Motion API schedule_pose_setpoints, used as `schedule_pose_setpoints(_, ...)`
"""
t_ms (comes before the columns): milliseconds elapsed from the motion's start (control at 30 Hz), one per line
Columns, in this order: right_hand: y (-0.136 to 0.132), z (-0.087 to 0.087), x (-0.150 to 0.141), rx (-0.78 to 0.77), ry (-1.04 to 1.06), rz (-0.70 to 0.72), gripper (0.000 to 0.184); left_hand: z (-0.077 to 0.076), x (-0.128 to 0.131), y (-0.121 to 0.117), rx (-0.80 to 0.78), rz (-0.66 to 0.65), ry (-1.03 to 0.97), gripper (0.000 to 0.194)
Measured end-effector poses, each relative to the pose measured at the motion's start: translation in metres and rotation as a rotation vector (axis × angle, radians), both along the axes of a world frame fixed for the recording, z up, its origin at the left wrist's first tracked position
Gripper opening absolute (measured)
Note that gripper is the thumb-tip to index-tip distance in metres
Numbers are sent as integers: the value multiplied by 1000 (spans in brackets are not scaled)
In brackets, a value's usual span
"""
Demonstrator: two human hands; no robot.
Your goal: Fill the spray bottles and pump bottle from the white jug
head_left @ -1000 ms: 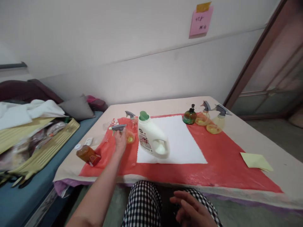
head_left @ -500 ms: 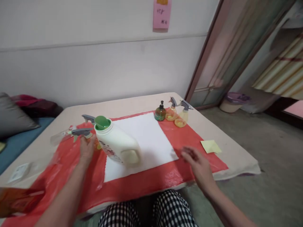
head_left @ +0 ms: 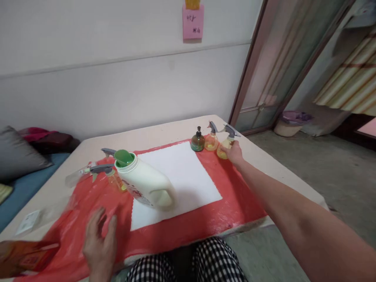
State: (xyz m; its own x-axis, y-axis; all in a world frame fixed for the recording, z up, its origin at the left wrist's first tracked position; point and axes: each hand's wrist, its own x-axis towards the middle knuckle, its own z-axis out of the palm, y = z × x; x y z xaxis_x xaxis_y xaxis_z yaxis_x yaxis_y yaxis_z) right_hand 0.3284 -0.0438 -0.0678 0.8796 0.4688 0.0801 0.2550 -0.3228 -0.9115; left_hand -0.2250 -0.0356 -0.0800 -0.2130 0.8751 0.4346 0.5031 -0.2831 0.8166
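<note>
My right hand (head_left: 234,152) is at the far right, its fingers around the body of a yellow spray bottle (head_left: 222,152) with a grey trigger head. Left of it stand another yellow spray bottle (head_left: 210,142) and a green pump bottle (head_left: 197,142). Over the red sheet at the near left, my left hand (head_left: 100,239) is open, holding nothing. A white plastic jug (head_left: 152,180) with a green scoop (head_left: 123,157) in its mouth rests on white paper (head_left: 188,172). Beyond my left hand stands a grey-headed spray bottle (head_left: 113,178); another grey trigger head (head_left: 108,152) shows partly behind the jug.
A red plastic sheet (head_left: 205,219) covers much of the pale table (head_left: 164,130). At the left lie a clear bottle (head_left: 75,178), a small white box (head_left: 28,222) and an orange packet (head_left: 28,256). Behind is a wall with a pink note (head_left: 193,23).
My right hand has reached forward to the far-right spray bottle and taken hold of it. My left hand has let go of the left spray bottle and drawn back toward me.
</note>
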Motion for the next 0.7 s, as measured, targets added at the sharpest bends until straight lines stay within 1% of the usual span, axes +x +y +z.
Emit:
schedule_pose_setpoints(100,-31,12,-21,83,-35,67,65,2,-1,-43,38,-14,90,48)
schedule_pose_setpoints(200,-79,34,-60,176,-61,196,77,15,11,-75,18,-67,56,40)
schedule_pose_setpoints(233,-97,43,-77,200,-67,240,78,21,18,-84,0,-110,27,37)
schedule_pose_setpoints(300,-136,61,-116,228,-76,332,72,40,37,-105,-38,-232,-31,29)
schedule_pose_setpoints(367,-173,76,-161,242,-87,420,67,63,58,-130,-41,-412,-84,23)
schedule_pose_setpoints(433,-207,84,-209,212,-62,545,65,87,78,-157,-68,-599,-100,18)
schedule_pose_setpoints(467,-222,86,-232,193,-56,584,64,98,86,-170,-79,-669,-101,19)
schedule_pose_setpoints(500,-235,85,-254,175,-57,634,64,107,92,-183,-101,-712,-112,26)
schedule_pose_setpoints(533,-247,83,-274,171,-67,689,62,114,95,-194,-130,-773,-114,36)
schedule_pose_setpoints(567,-258,79,-292,185,-81,748,56,119,96,-204,-149,-807,-122,39)
schedule_pose_setpoints(633,-274,69,-319,232,-77,871,57,123,90,-222,-203,-802,-125,29)
schedule_pose_setpoints(667,-279,65,-328,243,-10,930,61,122,85,-230,-229,-784,-131,26)
schedule_pose_setpoints(700,-284,61,-335,265,103,980,66,122,78,-237,-255,-764,-155,27)
